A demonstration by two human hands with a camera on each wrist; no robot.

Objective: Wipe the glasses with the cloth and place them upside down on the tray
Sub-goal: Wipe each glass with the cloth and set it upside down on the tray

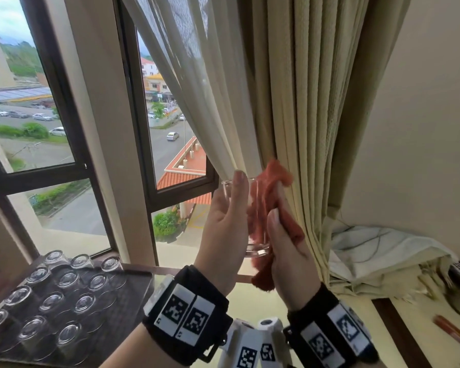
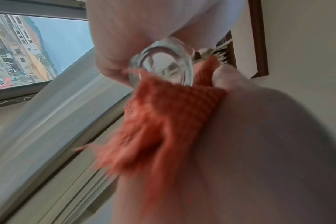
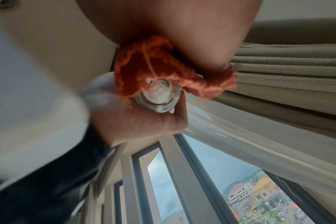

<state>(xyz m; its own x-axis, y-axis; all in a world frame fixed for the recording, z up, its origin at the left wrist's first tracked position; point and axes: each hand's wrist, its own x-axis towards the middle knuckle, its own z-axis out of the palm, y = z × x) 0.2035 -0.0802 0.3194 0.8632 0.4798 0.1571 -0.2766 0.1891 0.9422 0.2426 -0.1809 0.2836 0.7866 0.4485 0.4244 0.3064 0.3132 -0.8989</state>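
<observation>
My left hand (image 1: 230,208) grips a clear glass (image 1: 258,249) upright in front of the curtain, thumb along its near side. With my right hand (image 1: 283,237) I pinch an orange cloth (image 1: 272,187) and press it against the glass's right side; part of it hangs below the base. The left wrist view looks at the thick glass base (image 2: 163,63) with the cloth (image 2: 163,113) under it. In the right wrist view the cloth (image 3: 144,68) half covers the glass (image 3: 159,98). At lower left a dark tray (image 1: 136,284) carries several glasses (image 1: 51,301) upside down.
A window (image 1: 64,115) fills the left. Beige curtains (image 1: 290,88) hang just behind the hands. Crumpled pale fabric (image 1: 383,251) lies on the surface at right, with a reddish stick (image 1: 448,332) near the right edge.
</observation>
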